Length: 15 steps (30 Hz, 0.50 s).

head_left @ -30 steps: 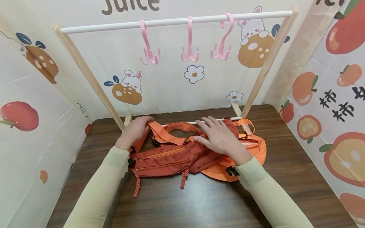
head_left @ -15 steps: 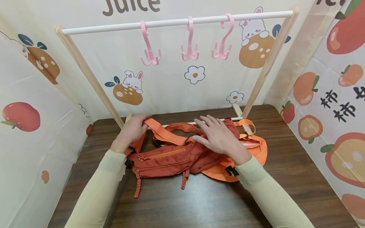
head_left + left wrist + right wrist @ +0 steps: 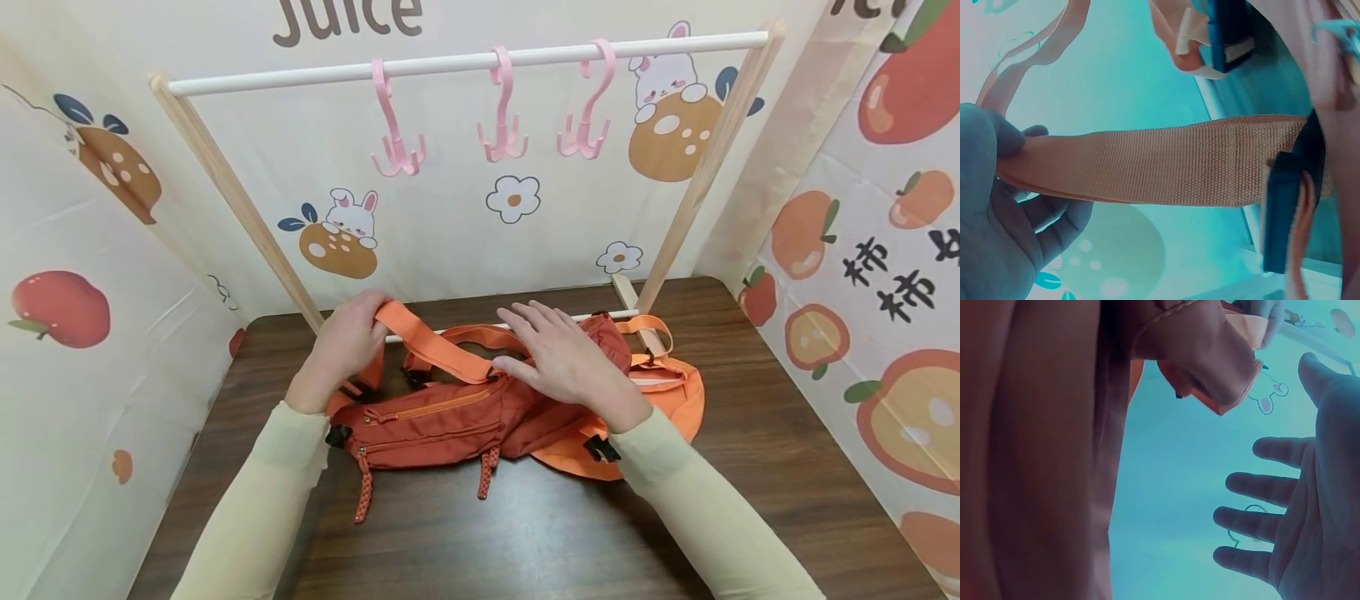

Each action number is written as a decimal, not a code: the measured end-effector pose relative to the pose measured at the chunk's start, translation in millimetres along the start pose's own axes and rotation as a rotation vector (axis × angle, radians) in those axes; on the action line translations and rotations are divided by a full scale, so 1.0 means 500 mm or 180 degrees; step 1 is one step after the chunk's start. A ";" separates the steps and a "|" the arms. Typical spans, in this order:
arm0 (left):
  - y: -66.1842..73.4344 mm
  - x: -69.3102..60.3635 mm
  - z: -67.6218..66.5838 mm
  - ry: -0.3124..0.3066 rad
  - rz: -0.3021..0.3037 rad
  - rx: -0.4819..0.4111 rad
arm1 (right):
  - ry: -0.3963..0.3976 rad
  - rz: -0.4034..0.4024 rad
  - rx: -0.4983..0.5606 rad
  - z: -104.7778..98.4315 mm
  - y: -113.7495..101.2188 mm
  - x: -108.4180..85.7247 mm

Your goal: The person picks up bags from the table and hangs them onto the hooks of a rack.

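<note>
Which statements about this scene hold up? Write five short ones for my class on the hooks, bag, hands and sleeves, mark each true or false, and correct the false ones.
1. Three pink hooks hang from the white rail. True.
2. The left hand holds an orange strap. True.
3. The right hand grips a pink hook. False: its fingers are spread and grip nothing.
4. The rust-red bag hangs from the rail. False: it lies on the table.
5. Both sleeves are black. False: they are pale yellow-green.
</note>
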<state>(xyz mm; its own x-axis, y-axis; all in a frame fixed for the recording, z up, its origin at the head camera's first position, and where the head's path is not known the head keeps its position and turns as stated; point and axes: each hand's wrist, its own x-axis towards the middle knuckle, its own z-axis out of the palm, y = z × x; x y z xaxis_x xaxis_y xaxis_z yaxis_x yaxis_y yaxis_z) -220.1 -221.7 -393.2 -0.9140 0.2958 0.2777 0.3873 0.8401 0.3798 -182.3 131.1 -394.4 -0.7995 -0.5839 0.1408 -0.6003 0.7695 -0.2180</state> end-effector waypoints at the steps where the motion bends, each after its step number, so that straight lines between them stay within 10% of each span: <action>1: 0.005 -0.001 -0.003 0.0001 -0.0013 -0.0010 | -0.0001 -0.0010 0.0013 -0.001 -0.003 0.002; 15: 0.080 -0.007 -0.034 0.0259 0.0137 -0.0140 | 0.0111 -0.0339 0.0328 -0.010 -0.056 0.038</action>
<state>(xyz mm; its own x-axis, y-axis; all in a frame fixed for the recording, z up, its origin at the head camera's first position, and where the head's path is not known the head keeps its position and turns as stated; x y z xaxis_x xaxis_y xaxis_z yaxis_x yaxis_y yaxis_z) -199.2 -196.5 -364.1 -0.8842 0.2917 0.3648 0.4326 0.8061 0.4038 -180.8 99.5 -380.9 -0.7328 -0.6500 0.2014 -0.6780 0.6721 -0.2977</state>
